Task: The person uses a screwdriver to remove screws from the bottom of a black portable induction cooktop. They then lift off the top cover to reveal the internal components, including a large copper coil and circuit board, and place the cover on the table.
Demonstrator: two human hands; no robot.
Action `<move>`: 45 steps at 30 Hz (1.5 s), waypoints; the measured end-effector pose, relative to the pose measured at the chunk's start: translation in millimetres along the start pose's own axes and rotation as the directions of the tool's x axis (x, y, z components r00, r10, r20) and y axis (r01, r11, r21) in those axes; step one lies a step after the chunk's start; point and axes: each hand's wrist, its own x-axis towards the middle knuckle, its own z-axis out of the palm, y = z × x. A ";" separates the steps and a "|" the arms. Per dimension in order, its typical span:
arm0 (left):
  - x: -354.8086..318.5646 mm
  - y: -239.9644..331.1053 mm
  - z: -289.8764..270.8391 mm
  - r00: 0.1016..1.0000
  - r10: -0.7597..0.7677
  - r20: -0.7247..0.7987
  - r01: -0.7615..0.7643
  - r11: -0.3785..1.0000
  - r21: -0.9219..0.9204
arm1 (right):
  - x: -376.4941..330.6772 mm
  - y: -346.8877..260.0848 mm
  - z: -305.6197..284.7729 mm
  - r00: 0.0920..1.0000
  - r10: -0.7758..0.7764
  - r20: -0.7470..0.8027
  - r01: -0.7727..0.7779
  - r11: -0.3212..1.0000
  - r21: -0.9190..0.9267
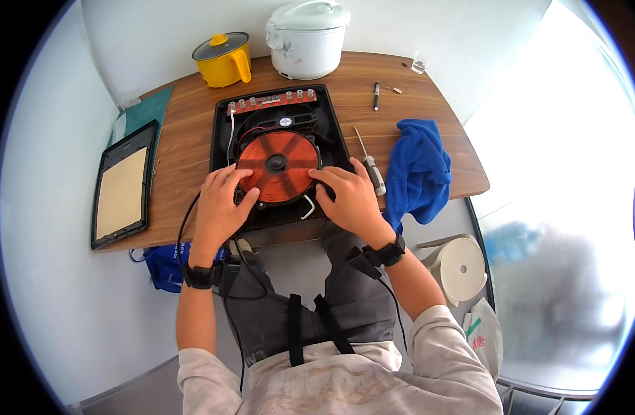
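In front of me on the table sits an opened induction cooker base (336,135), a black shell with its inside showing. Its round copper-coloured coil (290,185) has dark spokes and a black hub. My left hand (219,202) grips the coil's left edge, thumb and fingertips on the rim. On the opposite rim, my right hand (350,200) holds it with bent fingers. Beyond the coil are a fan (285,122) with a pale centre label and a red button board (272,102). A white wire (231,135) runs from the board; the coil's underside is hidden.
A screwdriver (372,171) and a blue cloth (417,173) lie to the right, a pen (377,97) farther back. The cooker's top panel (125,190) lies left. A yellow pot (224,68), a white rice cooker (307,48) and a small glass (419,63) stand behind.
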 end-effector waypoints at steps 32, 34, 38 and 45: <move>-4.4 -7.3 10.8 0.995 -0.086 -0.042 0.087 0.996 0.009 | -53.7 41.1 -48.5 0.894 0.435 -0.111 -0.449 0.869 -0.208; -3.3 -6.1 10.2 0.994 -0.105 -0.029 0.105 0.994 0.006 | -64.4 44.2 -43.6 0.941 0.309 -0.136 -0.337 0.885 -0.321; -3.1 -3.2 8.7 0.991 -0.132 -0.008 0.132 0.991 -0.004 | -65.0 42.4 -36.8 0.937 0.317 -0.147 -0.350 0.856 -0.380; -3.8 -7.2 10.5 0.994 -0.108 -0.023 0.108 0.994 0.002 | -61.0 42.4 -30.5 0.925 0.329 -0.191 -0.380 0.826 -0.417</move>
